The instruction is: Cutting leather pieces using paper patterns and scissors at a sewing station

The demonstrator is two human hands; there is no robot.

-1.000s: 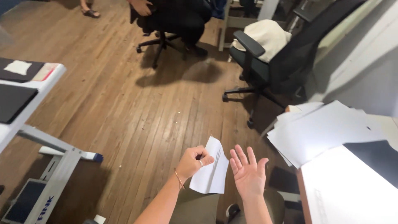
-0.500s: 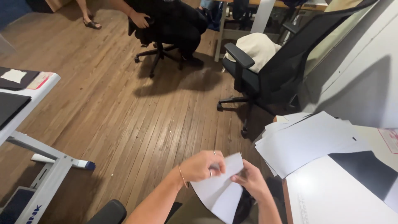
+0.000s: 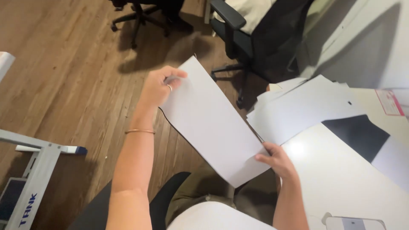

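Paper sheet now higher, both hands

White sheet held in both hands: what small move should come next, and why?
Probably bring the white sheet over the desk. The left hand pinches its far edge and the right hand its near corner, holding it unsupported above the floor beside the stack of sheets.

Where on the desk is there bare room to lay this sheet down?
The white desk is bare between the right hand and the black sheet. Farther back, the pile of white sheets crowds it; a small device sits at the near edge.
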